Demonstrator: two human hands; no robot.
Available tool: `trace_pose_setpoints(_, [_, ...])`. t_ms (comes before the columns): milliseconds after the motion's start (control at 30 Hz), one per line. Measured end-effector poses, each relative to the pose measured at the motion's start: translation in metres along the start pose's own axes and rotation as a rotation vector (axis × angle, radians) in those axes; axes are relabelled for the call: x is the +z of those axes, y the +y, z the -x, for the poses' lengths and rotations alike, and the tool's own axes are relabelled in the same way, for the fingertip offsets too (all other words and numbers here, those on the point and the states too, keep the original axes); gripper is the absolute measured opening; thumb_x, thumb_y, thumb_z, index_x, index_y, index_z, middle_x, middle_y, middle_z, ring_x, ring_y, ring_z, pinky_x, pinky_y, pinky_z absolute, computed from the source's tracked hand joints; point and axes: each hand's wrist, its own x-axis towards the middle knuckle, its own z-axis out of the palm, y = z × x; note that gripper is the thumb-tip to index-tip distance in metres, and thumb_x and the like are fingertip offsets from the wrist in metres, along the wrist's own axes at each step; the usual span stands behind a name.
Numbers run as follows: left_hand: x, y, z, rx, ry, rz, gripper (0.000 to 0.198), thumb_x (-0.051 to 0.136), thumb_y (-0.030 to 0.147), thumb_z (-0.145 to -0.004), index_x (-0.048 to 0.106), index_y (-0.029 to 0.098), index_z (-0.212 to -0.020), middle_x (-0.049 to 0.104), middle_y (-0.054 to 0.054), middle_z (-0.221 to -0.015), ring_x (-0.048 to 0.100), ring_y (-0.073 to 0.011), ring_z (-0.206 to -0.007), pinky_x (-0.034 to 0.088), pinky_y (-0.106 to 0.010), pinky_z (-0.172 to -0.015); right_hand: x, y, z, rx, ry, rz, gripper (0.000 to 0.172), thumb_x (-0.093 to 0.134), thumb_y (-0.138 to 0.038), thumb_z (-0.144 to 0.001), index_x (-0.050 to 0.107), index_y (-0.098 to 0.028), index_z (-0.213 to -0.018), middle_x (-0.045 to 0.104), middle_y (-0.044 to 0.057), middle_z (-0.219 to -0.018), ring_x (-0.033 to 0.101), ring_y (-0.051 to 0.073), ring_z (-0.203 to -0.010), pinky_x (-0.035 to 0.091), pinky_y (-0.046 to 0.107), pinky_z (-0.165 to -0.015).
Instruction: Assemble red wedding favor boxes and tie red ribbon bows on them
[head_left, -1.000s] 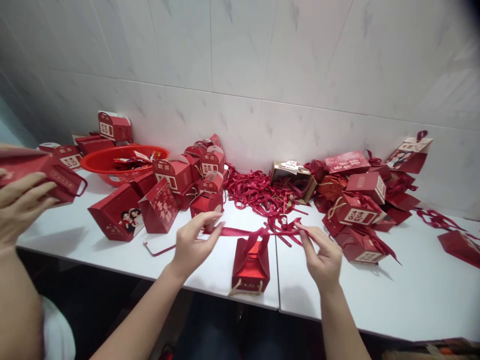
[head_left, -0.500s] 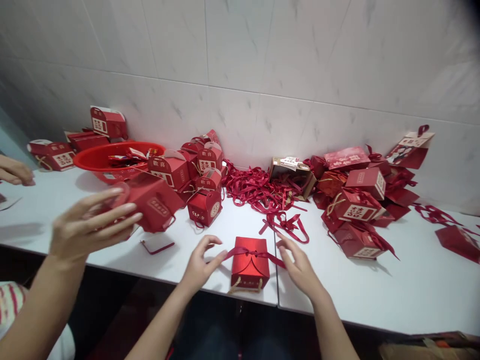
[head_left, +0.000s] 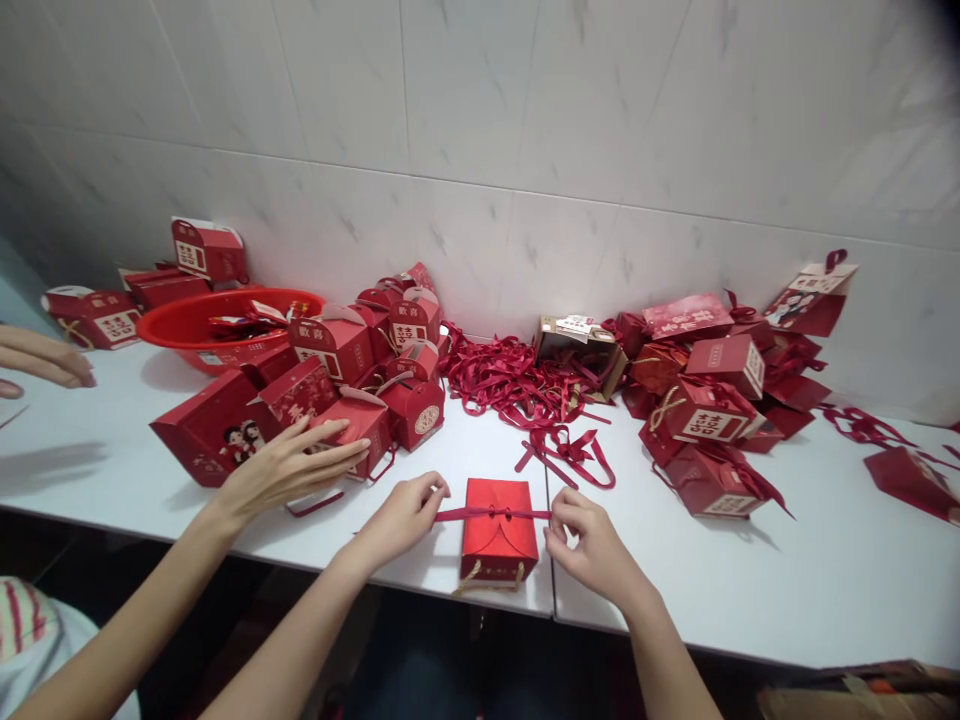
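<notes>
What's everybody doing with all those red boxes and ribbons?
One person holds a red ribbon stretched across the top of a small red box at the front edge of the white table. The left hand pinches one end and the right hand the other. Beside them, another person's hand rests on a different box. Loose ribbons, a red basin and more boxes lie along the wall.
</notes>
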Motion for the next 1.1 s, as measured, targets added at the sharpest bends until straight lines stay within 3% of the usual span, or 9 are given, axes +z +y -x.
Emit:
trace_pose_setpoints(167, [-0.015, 0.013, -0.008, -0.096, -0.49, 0.016, 0.018, 0.069, 0.033, -0.071, 0.072, 0.016, -0.066, 0.05, 0.004, -0.039, 0.04, -0.0098, -0.037, 0.028, -0.02, -0.04, 0.013, -0.017, -0.005, -0.07, 0.317, 0.11, 0.027, 0.052, -0.018, -0.083, 0.05, -0.019, -0.055, 0.046, 0.0, -0.068, 0.045, 0.012, -0.057, 0.039, 0.026, -0.052])
trace_pose_setpoints(233, [-0.007, 0.018, -0.008, -0.114, -0.547, 0.082, 0.031, 0.062, 0.042, -0.078, 0.074, 0.014, -0.081, 0.049, 0.004, -0.042, 0.035, -0.0081, -0.037, 0.026, -0.019, -0.039, 0.02, -0.026, -0.006, -0.07, 0.323, 0.018, 0.025, 0.056, -0.02, -0.082, 0.057, -0.018, -0.057, 0.051, 0.001, -0.069, 0.048, 0.013, -0.058, 0.04, 0.025, -0.051])
trace_pose_setpoints(333, [0.014, 0.026, 0.0, 0.001, -0.319, 0.078, 0.036, 0.049, 0.04, -0.089, 0.073, 0.014, -0.084, 0.049, 0.002, -0.055, 0.039, -0.009, -0.047, 0.032, -0.02, -0.046, 0.028, -0.039, -0.007, 0.01, 0.227, -0.167, 0.022, 0.061, -0.02, -0.08, 0.065, -0.018, -0.058, 0.055, 0.002, -0.071, 0.052, 0.013, -0.06, 0.044, 0.025, -0.052])
trace_pose_setpoints(433, [0.036, 0.031, 0.013, 0.197, -0.036, -0.171, 0.027, 0.046, 0.023, -0.088, 0.071, 0.018, -0.079, 0.054, -0.002, -0.075, 0.053, -0.0145, -0.068, 0.043, -0.025, -0.063, 0.033, -0.048, -0.007, 0.097, 0.158, -0.246, 0.019, 0.063, -0.018, -0.079, 0.071, -0.019, -0.062, 0.057, 0.002, -0.072, 0.056, 0.014, -0.064, 0.047, 0.025, -0.057])
trace_pose_setpoints(567, [0.054, 0.024, 0.025, 0.332, 0.14, -0.476, 0.03, 0.044, 0.009, -0.081, 0.069, 0.021, -0.093, 0.054, -0.009, -0.105, 0.059, -0.0208, -0.085, 0.049, -0.032, -0.071, 0.041, -0.054, -0.007, 0.151, 0.101, -0.252, 0.019, 0.063, -0.016, -0.078, 0.072, -0.02, -0.062, 0.059, 0.002, -0.074, 0.058, 0.015, -0.067, 0.049, 0.026, -0.062])
trace_pose_setpoints(700, [0.055, 0.012, 0.025, 0.43, 0.163, -0.494, 0.035, 0.043, 0.008, -0.082, 0.067, 0.021, -0.104, 0.049, -0.012, -0.124, 0.06, -0.0185, -0.082, 0.052, -0.034, -0.073, 0.046, -0.052, -0.008, 0.172, 0.144, -0.304, 0.014, 0.064, -0.014, -0.074, 0.072, -0.019, -0.064, 0.059, 0.003, -0.075, 0.056, 0.014, -0.063, 0.048, 0.025, -0.056])
trace_pose_setpoints(833, [0.046, 0.007, 0.02, 0.537, 0.056, -0.443, 0.036, 0.041, 0.01, -0.088, 0.068, 0.024, -0.107, 0.044, -0.012, -0.136, 0.057, -0.0132, -0.073, 0.052, -0.033, -0.075, 0.04, -0.045, -0.013, 0.22, 0.072, -0.355, 0.012, 0.062, -0.01, -0.068, 0.066, -0.017, -0.059, 0.058, 0.001, -0.077, 0.048, 0.008, -0.053, 0.043, 0.022, -0.048])
trace_pose_setpoints(967, [0.036, 0.007, 0.009, 0.584, -0.064, -0.383, 0.034, 0.042, 0.012, -0.09, 0.072, 0.024, -0.099, 0.05, -0.012, -0.134, 0.06, -0.0134, -0.076, 0.052, -0.032, -0.078, 0.028, -0.038, -0.021, 0.235, -0.1, -0.308, 0.011, 0.06, -0.007, -0.063, 0.065, -0.016, -0.06, 0.057, 0.0, -0.079, 0.047, 0.007, -0.053, 0.039, 0.02, -0.049])
trace_pose_setpoints(1100, [0.038, 0.001, -0.001, 0.595, -0.036, -0.3, 0.029, 0.049, 0.016, -0.088, 0.076, 0.025, -0.092, 0.059, -0.012, -0.126, 0.063, -0.0161, -0.08, 0.054, -0.034, -0.078, 0.024, -0.034, -0.027, 0.224, -0.156, -0.324, 0.009, 0.062, -0.007, -0.062, 0.065, -0.016, -0.059, 0.057, 0.0, -0.08, 0.05, 0.008, -0.056, 0.041, 0.02, -0.049])
